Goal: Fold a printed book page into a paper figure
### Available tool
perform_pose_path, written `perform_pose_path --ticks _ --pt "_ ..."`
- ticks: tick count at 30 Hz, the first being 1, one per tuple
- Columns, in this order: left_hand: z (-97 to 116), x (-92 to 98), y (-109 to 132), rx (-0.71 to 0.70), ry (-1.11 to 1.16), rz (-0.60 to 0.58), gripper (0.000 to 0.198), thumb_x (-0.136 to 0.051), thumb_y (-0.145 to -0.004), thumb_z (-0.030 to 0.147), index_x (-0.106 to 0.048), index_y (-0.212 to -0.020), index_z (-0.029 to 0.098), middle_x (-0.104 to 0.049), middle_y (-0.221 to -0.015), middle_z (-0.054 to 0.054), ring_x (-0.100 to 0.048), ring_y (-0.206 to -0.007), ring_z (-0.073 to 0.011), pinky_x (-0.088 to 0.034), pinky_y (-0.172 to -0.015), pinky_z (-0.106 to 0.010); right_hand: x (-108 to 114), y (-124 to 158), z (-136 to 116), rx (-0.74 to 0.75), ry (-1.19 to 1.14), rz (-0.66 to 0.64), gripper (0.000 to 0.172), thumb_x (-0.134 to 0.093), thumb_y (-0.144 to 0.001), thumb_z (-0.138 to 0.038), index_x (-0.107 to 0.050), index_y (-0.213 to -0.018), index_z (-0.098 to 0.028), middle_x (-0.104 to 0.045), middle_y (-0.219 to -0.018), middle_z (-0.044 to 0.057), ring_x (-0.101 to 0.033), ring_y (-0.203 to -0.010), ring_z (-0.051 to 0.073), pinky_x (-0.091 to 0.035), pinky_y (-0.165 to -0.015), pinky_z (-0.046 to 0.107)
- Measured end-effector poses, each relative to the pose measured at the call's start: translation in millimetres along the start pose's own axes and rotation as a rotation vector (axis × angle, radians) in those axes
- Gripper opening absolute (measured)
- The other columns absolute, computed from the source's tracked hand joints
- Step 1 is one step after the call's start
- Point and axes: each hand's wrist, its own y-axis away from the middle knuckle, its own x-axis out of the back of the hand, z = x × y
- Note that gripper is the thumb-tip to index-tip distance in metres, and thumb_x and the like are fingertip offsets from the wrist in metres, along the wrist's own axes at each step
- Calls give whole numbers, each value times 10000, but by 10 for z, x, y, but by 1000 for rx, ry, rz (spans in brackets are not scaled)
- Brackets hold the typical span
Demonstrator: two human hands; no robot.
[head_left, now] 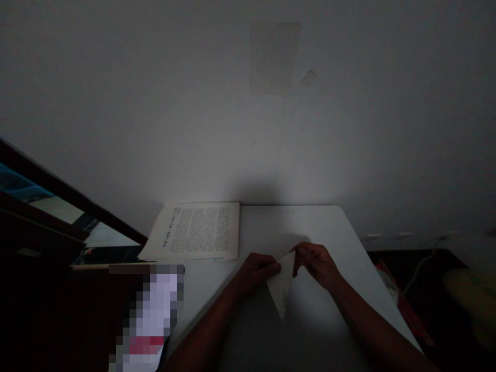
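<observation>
A piece of paper folded into a triangle is held above the white table, its long point hanging down toward me. My left hand grips its left edge, with the thumb lying over the front face. At the upper right corner, the fingertips of my right hand pinch the paper. The fingers behind the sheet are partly hidden, and the dim light blurs the fold lines.
Printed pages lie at the table's back left, against the wall. A pixelated bright phone-like object is at the left edge. The white table has a rounded back right corner. Beyond its right side are a cable and red items.
</observation>
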Motion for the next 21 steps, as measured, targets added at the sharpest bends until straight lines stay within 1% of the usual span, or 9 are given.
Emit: perform_pose_path --ticks 3,6,8,10,12,17,21 --pt "7 -16 5 20 18 -15 426 -573 -742 523 -540 -620 116 -397 -536 31 -343 -495 -75 -227 -465 -209 -13 16 -7 -13 101 -26 334 -539 -840 -415 -627 -706 -122 -646 -564 56 -603 -515 157 -486 -517 288" --pt "13 -40 4 43 31 -34 428 -582 -729 530 -543 -626 117 -412 -541 28 -356 -499 -79 -235 -465 -209 -15 21 -1 -15 121 -40 326 -538 -847 -397 -619 -690 -123 -642 -558 48 -599 -517 144 -473 -523 267" --pt "11 -51 2 40 54 -36 426 -579 -732 527 -540 -625 117 -410 -544 29 -352 -499 -77 -238 -469 -209 -14 18 9 -13 82 -32 291 -540 -850 -381 -615 -730 -127 -638 -549 34 -594 -499 138 -467 -508 259" --pt "7 -56 1 18 69 -37 419 -565 -746 519 -535 -628 118 -405 -549 32 -345 -499 -74 -240 -475 -209 -12 13 16 -16 35 -16 258 -545 -846 -383 -610 -817 -134 -634 -533 17 -587 -469 138 -462 -486 260" --pt "7 -53 3 1 70 -40 406 -553 -758 508 -525 -633 123 -401 -555 34 -341 -499 -73 -238 -479 -210 -14 9 13 -26 12 -5 263 -555 -836 -395 -602 -857 -137 -630 -520 8 -583 -450 142 -458 -473 265" --pt "20 -48 7 -16 33 -36 400 -515 -791 504 -492 -652 130 -386 -575 33 -340 -519 -78 -232 -484 -211 -37 7 -47 -12 103 5 281 -555 -835 -403 -605 -772 -134 -642 -526 23 -592 -474 145 -455 -505 271" --pt "23 -55 10 -27 -18 -29 414 -490 -801 521 -480 -655 134 -380 -582 32 -336 -524 -80 -230 -485 -212 -66 9 -103 17 198 41 300 -559 -826 -413 -606 -707 -141 -636 -509 22 -579 -463 137 -446 -508 266"
